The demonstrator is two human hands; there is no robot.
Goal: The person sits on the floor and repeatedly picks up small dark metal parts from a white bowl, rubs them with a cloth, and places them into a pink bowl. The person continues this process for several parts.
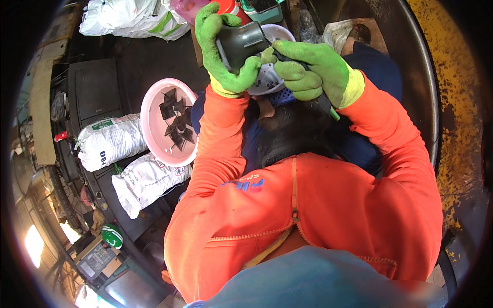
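Note:
Both my hands wear green gloves with yellow cuffs. My left hand (223,54) is closed around a hollow black plastic part (242,43) with a flared end, held up in front of me. At the part's right edge is my right hand (313,72), its fingers curled and the thumb and forefinger against the rim. A slim tool with a green end (335,114) sticks out below the right hand; its working tip is hidden. Under the hands stands a white perforated basket (268,82) with small dark scraps in it.
To my left a pink basin (150,120) holds several similar black parts (177,123). Beside it lie white sacks (110,141). More white bags (128,18) and a red container (231,10) are ahead. A curved metal edge (434,92) runs along my right.

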